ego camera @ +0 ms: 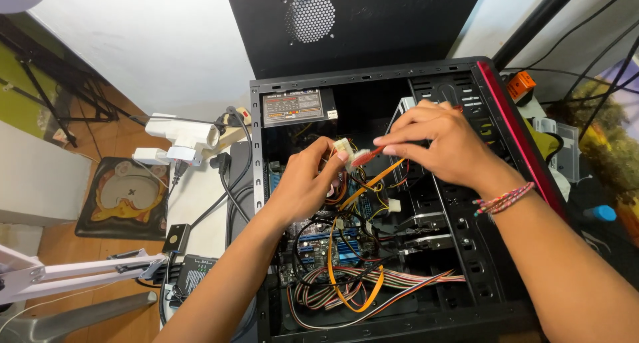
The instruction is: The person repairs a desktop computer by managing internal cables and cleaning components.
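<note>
An open black computer case (266, 183) with a red front edge lies on its side, full of cables. My left hand (303, 183) grips a white plastic power connector (342, 147) with its bundle of coloured wires. My right hand (436, 143) pinches a flat red data cable (367, 157) just beside that connector, in front of a silver drive (403, 110). An orange flat cable (346, 283) loops down over the motherboard (333, 243). A braided bracelet sits on my right wrist.
The power supply (293, 107) sits at the case's top left. The removed side panel (353, 23) with a round vent leans against the wall. White power strip and plugs (183, 133) lie left of the case, with black cords (226, 190). A white lamp arm (73, 270) crosses lower left.
</note>
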